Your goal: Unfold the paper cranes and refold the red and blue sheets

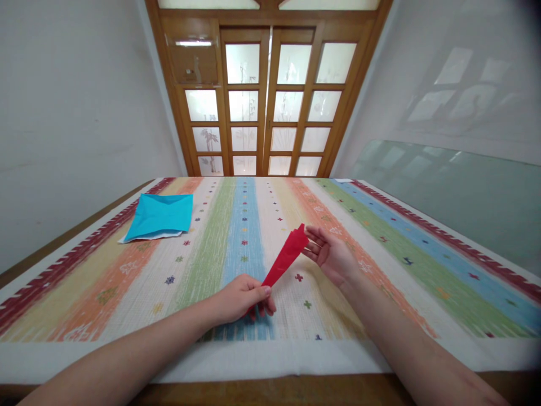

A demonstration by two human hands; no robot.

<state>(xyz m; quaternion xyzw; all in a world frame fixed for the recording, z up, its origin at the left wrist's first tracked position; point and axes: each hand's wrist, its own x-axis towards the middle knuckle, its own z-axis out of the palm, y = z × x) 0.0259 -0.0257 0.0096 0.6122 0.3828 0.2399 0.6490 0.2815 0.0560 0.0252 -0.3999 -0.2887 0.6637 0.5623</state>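
Note:
A folded piece of red paper (285,256) slants up and to the right above the table, narrow at its lower end and wider, with a stepped edge, at the top. My left hand (250,296) pinches the narrow lower end between thumb and fingers. At the wide upper end is my right hand (327,251), palm turned up and fingers spread. Its fingertips are right beside the paper's edge; whether they touch it I cannot tell.
Blue paper sheets (163,214), with white showing underneath, lie at the table's far left. A striped, patterned cloth (211,270) covers the table. Beyond the far edge stand wooden glass-paned doors (266,101). A pale green glass panel (456,192) leans along the right wall.

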